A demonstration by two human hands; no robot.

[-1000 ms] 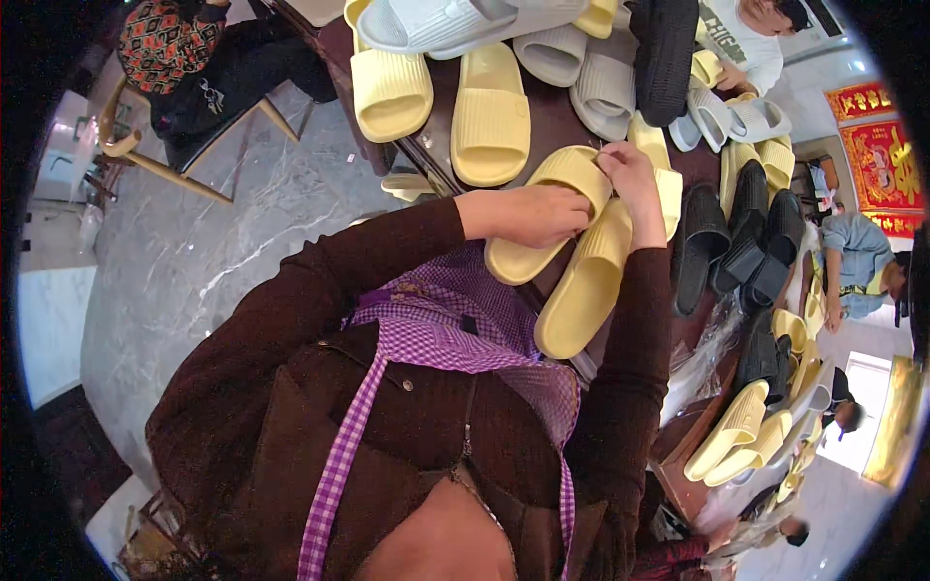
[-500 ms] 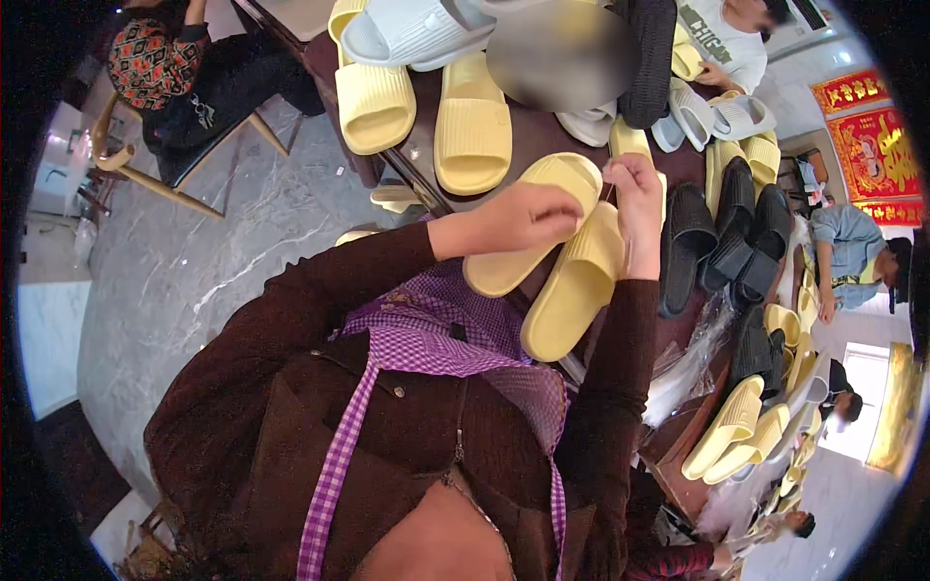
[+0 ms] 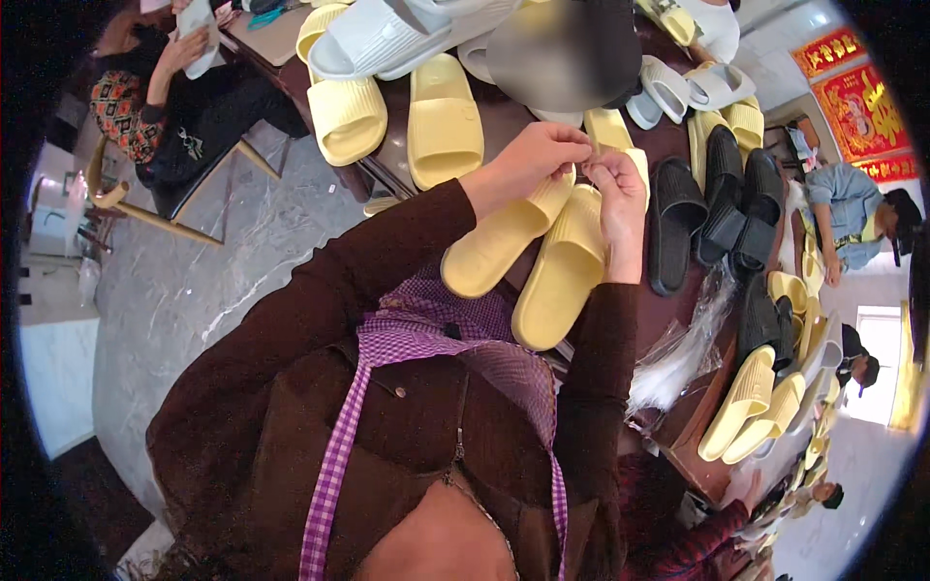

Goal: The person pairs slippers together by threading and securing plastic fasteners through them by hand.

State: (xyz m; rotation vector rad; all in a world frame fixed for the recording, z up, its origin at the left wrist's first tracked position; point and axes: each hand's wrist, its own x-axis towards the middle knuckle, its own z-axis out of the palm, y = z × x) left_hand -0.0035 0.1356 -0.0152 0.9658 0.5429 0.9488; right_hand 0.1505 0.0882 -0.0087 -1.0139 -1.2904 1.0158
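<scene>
Two pale yellow slippers (image 3: pixel 557 271) lie side by side on the dark table (image 3: pixel 504 121) just in front of me. My left hand (image 3: pixel 528 160) reaches in from the left and rests on the far end of the left slipper (image 3: pixel 489 252). My right hand (image 3: pixel 620 194) is over the far end of the right slipper. The fingertips of both hands meet in a pinch at the far ends of the pair. Whatever sits between the fingertips is too small to make out.
More yellow slippers (image 3: pixel 441 126) and white ones (image 3: pixel 387 34) lie farther back. Black slippers (image 3: pixel 678 223) sit to the right, clear plastic bags (image 3: pixel 678 358) beside my right arm. One person sits on a chair at far left (image 3: pixel 165 107); another in blue (image 3: pixel 843 218) bends at right.
My hands have drawn together, from lying flat on the slippers' far ends to pinching fingertip to fingertip. The pair itself has stayed in place on the table.
</scene>
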